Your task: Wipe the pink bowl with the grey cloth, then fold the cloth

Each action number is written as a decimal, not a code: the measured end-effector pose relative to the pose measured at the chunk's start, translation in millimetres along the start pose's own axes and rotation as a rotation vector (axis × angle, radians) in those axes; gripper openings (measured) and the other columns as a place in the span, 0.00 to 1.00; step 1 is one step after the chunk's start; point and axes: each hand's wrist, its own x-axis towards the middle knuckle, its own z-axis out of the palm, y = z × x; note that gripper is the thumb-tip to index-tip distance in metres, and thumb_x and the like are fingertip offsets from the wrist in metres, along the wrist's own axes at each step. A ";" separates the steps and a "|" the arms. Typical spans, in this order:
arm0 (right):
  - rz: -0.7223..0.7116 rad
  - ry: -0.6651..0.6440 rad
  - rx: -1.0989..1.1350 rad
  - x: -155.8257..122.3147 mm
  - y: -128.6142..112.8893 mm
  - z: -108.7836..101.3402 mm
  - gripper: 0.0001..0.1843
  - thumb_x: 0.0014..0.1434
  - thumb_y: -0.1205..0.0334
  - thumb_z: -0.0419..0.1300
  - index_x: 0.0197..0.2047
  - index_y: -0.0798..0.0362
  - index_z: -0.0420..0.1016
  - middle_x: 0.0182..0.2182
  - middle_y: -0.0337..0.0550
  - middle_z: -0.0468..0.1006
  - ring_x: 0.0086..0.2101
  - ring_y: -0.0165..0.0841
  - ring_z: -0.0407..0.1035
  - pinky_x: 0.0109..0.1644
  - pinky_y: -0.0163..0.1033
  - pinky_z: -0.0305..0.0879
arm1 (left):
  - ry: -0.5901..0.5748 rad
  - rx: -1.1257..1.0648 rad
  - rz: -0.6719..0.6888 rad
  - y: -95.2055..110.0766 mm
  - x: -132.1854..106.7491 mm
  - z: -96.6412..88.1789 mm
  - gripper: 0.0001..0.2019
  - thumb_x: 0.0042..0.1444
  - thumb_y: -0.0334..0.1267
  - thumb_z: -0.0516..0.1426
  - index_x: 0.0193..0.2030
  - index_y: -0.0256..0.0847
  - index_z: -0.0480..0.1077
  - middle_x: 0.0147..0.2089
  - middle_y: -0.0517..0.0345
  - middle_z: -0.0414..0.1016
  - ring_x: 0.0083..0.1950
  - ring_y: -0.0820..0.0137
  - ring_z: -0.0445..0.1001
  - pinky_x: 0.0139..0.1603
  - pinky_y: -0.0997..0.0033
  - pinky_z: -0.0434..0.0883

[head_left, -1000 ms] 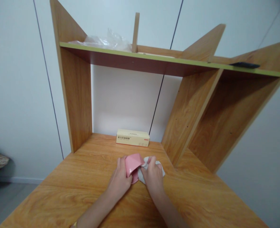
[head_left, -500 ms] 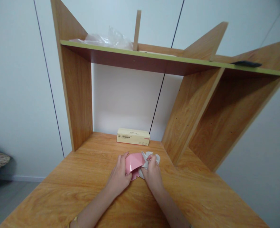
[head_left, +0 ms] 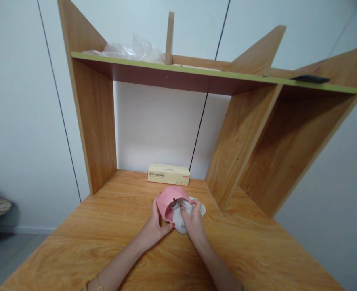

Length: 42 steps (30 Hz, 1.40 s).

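My left hand [head_left: 155,226] grips a small pink bowl [head_left: 169,199] from the left and holds it tilted on its side just above the wooden desk [head_left: 99,246]. A crumpled white cloth [head_left: 188,210] is bunched in my right hand [head_left: 193,220], whose fingers press it against the bowl's open side. Both hands meet at the middle of the desk, a little in front of a long cream cardboard box [head_left: 168,174].
A wooden shelf unit [head_left: 96,129] stands at the back of the desk, with an upright divider [head_left: 242,145] to the right of my hands. Clear plastic wrap [head_left: 130,50] lies on the upper shelf, and a dark flat object [head_left: 310,79] at its right end.
The pink bowl has turned in my left hand, so more of its rounded outside now faces up. The cloth in my right hand has shifted down against the bowl's opening.
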 end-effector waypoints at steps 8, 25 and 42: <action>0.029 0.039 -0.009 0.7 4.4 7.4 0.16 0.45 0.58 0.53 0.35 0.48 0.50 0.26 0.35 0.68 0.26 0.34 0.68 0.29 0.38 0.65 | 0.024 -0.010 0.000 11.1 -0.8 -2.1 0.35 0.52 0.42 0.56 0.60 0.40 0.38 0.58 0.45 0.57 0.58 0.61 0.58 0.59 0.59 0.55; -0.003 0.071 -0.271 -1.3 -9.4 -2.9 0.13 0.46 0.60 0.55 0.34 0.49 0.53 0.19 0.35 0.69 0.22 0.37 0.69 0.23 0.34 0.56 | 0.133 0.569 -0.103 29.0 0.0 -12.3 0.34 0.43 0.35 0.57 0.59 0.39 0.53 0.57 0.48 0.63 0.55 0.56 0.65 0.53 0.60 0.62; -0.269 -0.035 -0.481 1.2 -7.6 -11.6 0.20 0.50 0.63 0.53 0.47 0.54 0.56 0.35 0.47 0.74 0.35 0.40 0.69 0.39 0.42 0.63 | -0.074 0.816 -0.083 52.2 -1.1 -21.3 0.38 0.45 0.37 0.54 0.64 0.38 0.47 0.56 0.47 0.66 0.54 0.56 0.66 0.53 0.60 0.61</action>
